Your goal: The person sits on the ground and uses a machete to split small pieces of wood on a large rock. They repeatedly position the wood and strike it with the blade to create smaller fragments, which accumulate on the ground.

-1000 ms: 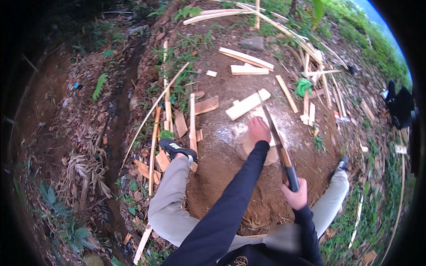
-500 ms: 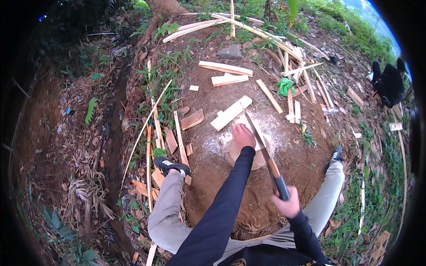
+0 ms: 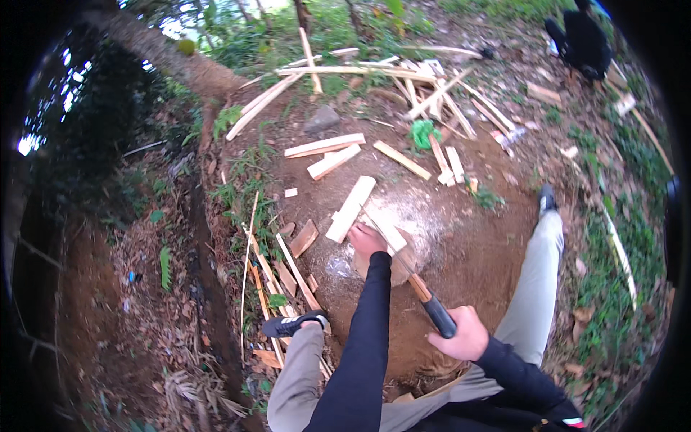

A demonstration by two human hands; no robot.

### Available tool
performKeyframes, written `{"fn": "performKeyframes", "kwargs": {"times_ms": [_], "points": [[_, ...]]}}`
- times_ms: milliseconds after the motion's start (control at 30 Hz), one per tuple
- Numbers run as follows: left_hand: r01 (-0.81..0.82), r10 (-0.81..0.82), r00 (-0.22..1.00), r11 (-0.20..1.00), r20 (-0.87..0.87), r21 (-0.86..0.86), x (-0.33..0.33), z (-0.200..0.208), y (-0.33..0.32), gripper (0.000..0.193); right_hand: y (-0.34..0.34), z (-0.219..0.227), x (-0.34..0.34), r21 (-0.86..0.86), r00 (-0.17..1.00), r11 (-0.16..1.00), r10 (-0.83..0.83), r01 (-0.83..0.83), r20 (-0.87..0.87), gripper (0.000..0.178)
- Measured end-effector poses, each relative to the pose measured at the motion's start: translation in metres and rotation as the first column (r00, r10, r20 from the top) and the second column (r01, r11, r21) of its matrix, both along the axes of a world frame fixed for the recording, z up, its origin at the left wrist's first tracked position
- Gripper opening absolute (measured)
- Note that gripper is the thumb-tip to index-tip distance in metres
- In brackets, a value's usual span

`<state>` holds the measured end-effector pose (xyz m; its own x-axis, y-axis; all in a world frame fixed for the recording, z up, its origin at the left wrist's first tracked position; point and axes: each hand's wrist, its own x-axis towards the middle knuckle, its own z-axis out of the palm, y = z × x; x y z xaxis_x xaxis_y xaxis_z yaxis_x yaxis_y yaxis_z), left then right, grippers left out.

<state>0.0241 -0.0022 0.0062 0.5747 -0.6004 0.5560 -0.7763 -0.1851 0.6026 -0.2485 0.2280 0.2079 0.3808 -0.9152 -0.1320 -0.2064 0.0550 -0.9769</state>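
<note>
My right hand (image 3: 464,333) is closed round the black grip of a machete (image 3: 419,286). Its long blade slants up and away to the left, alongside a pale strip of wood (image 3: 387,229) lying on a round chopping stump (image 3: 398,272). Curled fingers of my left hand (image 3: 368,242) grip at the left side of that strip, close to the blade; the fingertips are partly hidden. A wider pale board (image 3: 351,209) lies just beyond my left hand, its near end by my knuckles. Pale wood dust covers the soil around the stump.
Cut boards (image 3: 325,145) and a green plastic bag (image 3: 423,133) lie ahead. Long wood strips (image 3: 353,70) are heaped farther off. More offcuts lie by my left shoe (image 3: 294,325). A ditch (image 3: 198,252) runs on the left; a person in dark clothes (image 3: 584,43) is at the far right.
The view has swung, shifting the scene down and left. My right hand still holds the machete, its blade now lower against the strip. My left hand stays beside the wood.
</note>
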Motion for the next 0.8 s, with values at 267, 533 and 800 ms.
{"fn": "performKeyframes", "kwargs": {"times_ms": [267, 533, 800], "points": [[0.036, -0.035, 0.999, 0.999, -0.041, 0.004, -0.018, 0.004, 0.009, 0.027, -0.046, -0.004, 0.022, 0.01, 0.995, 0.996, -0.092, 0.093, -0.036, 0.034], [0.057, -0.057, 0.998, 0.998, -0.019, 0.022, -0.019, 0.002, 0.015, 0.019, -0.009, -0.017, 0.053, 0.125, 0.971, 0.963, -0.236, 0.241, -0.047, 0.033], [0.036, -0.011, 0.981, 0.992, -0.196, 0.123, -0.026, 0.019, 0.019, 0.02, -0.013, -0.042, 0.067, 0.272, 0.987, 0.953, -0.153, 0.136, 0.041, 0.025]]}}
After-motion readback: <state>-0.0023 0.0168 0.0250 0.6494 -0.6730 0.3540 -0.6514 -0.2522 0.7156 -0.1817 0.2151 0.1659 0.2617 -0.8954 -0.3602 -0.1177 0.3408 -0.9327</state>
